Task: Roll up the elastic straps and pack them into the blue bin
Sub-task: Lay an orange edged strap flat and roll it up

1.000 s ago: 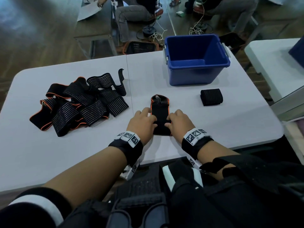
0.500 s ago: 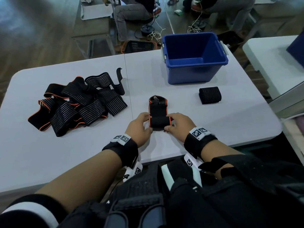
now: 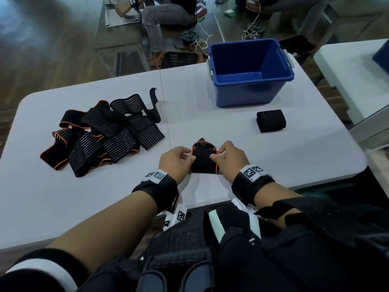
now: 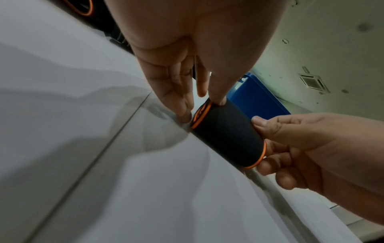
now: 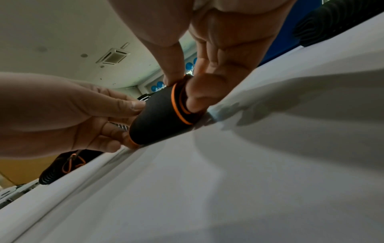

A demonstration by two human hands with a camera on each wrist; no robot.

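Note:
A black elastic strap with orange edging point(image 3: 203, 160) lies near the table's front edge, nearly all rolled into a thick roll point(image 4: 226, 136) point(image 5: 160, 118). My left hand point(image 3: 179, 160) pinches the roll's left end and my right hand point(image 3: 228, 158) pinches its right end. A short loose tail sticks up behind the roll. The blue bin point(image 3: 250, 81) stands at the far side, nothing visible inside. A finished black roll point(image 3: 271, 120) lies to the right, in front of the bin. A pile of unrolled straps point(image 3: 101, 133) sits on the table's left.
The white table point(image 3: 273, 157) has a seam running front to back just left of my hands. Another white table point(image 3: 353, 74) stands to the right. People sit on the floor beyond the far edge, among cables.
The strap lay mostly flat under both hands a second ago; the roll has since grown forward and only a short tail is left. Both hands shifted to the roll's ends.

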